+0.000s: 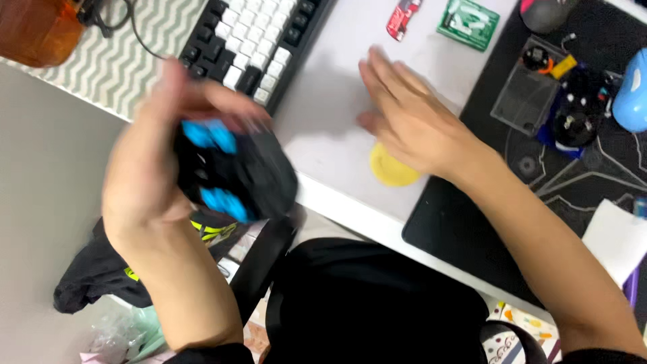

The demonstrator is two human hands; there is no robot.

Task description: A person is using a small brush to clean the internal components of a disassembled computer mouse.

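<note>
Single head cam, looks steeply down from above the person's lap, close in on both hands. Faces the white tabletop (337, 128), which runs diagonally across the frame; keyboard (259, 40) at far left, black mat (539, 189) at right. Near edge shows lap and floor. No second view.

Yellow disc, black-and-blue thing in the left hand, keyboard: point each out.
yellow disc (391, 168): head view, its bare lower half below the right hand.
black-and-blue object (232, 172): head view, its dark middle.
keyboard (259, 40): head view, white keys at centre.
</note>
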